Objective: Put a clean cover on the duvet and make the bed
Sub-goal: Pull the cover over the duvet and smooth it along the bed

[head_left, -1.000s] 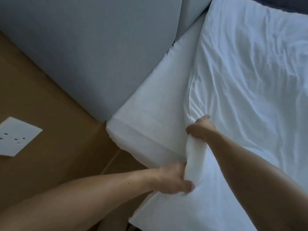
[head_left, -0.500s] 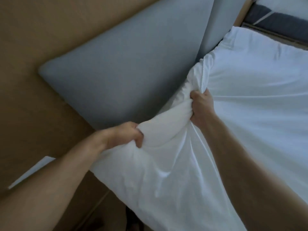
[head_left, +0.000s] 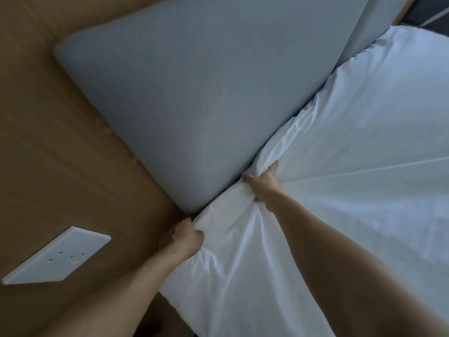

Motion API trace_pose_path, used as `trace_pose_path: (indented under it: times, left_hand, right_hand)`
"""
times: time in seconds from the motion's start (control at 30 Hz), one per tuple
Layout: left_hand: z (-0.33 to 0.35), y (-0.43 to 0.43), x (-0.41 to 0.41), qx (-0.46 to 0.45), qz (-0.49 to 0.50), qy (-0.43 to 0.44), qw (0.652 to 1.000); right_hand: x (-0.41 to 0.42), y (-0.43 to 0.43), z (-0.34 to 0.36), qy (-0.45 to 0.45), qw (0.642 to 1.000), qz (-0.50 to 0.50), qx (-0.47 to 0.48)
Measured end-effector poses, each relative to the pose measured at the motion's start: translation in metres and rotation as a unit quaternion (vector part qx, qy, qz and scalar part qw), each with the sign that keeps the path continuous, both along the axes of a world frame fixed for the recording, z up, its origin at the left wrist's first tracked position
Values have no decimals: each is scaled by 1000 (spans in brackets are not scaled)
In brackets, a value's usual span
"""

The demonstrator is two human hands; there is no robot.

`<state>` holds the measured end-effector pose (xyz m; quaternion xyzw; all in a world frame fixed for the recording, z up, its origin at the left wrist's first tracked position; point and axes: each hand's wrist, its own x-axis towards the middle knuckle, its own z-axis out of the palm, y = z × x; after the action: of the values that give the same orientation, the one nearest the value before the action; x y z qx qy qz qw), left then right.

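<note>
At its head-end corner the white duvet cover [head_left: 340,154] lies spread, bunched against the grey headboard [head_left: 194,105] — left hand [head_left: 187,238] clenches the corner, right hand [head_left: 263,186] grips a fold just beside it; covering looks done — smoothing probably remains

- Pulled the white cover [head_left: 352,154] up from short of the mattress corner to the foot of the grey headboard [head_left: 194,93], hiding the bare strip seen a second ago.
- Lowered the left hand [head_left: 187,239] to the headboard's lower corner, fabric still gripped.
- Brought the right hand [head_left: 263,184] against the headboard's edge, folds bunched in it.
- Flattened the lifted heap into creases.
</note>
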<state>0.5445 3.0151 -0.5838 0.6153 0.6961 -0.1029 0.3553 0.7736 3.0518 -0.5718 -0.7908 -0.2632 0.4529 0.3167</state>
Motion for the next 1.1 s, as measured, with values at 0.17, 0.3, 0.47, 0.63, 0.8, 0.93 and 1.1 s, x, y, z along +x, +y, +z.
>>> trace_pose_path:
  times: [0.17, 0.3, 0.47, 0.63, 0.8, 0.93, 1.1]
  left_hand:
    - [-11, -15, 8, 48, -20, 43, 998]
    - [4, -41, 48, 103, -99, 60, 988]
    - [13, -66, 113, 76, -240, 55, 966]
    - [7, -106, 170, -45, -365, 48, 929]
    - [-2, -178, 238, -33, -481, 79, 872]
    - [-3, -249, 288, -41, -584, 51, 809]
    - [-3, -346, 342, -60, -651, 41, 756]
  right_hand:
    - [-3, -18, -11, 9, 991, 132, 22]
    - [10, -60, -1, -80, 963, 258, 9]
    - [55, -152, 8, -255, 911, 325, -11]
    - [131, -299, -10, -310, 875, 344, -140]
    - [173, -433, -6, -325, 887, 241, -225]
    - [187, -518, 1, -340, 884, 155, -281]
    - [204, -619, 10, -328, 881, 72, -333]
